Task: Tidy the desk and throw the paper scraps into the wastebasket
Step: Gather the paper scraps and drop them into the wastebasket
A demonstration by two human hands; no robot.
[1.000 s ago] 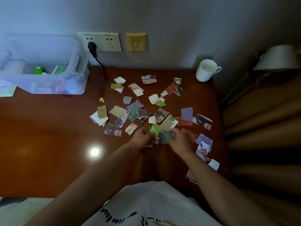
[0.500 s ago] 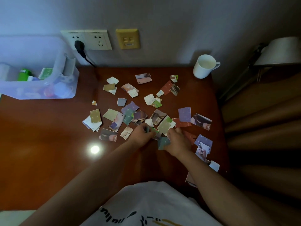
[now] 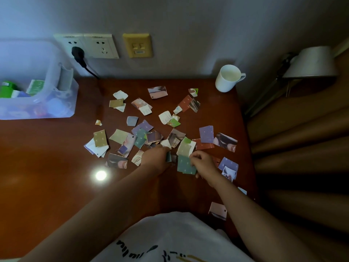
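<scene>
Several torn paper scraps (image 3: 143, 133) in purple, teal, tan, red and photo print lie scattered over the middle of the brown desk (image 3: 47, 167). My left hand (image 3: 155, 156) rests among the scraps near the front of the pile, its fingers curled round a few small pieces. My right hand (image 3: 203, 161) is just to its right and pinches a teal scrap (image 3: 185, 165) by its right edge. A pink scrap (image 3: 217, 209) lies near the desk's front right corner. No wastebasket is in view.
A clear plastic box (image 3: 62, 103) with small items stands at the back left. A white mug (image 3: 227, 78) sits at the back right corner. Wall sockets (image 3: 90, 46) with a black plug are behind. A lamp (image 3: 313, 63) and brown upholstery lie right of the desk.
Both hands have moved slightly forward into the pile. The right hand now pinches the teal scrap, which hangs lower and more in view. The camera has tilted a little.
</scene>
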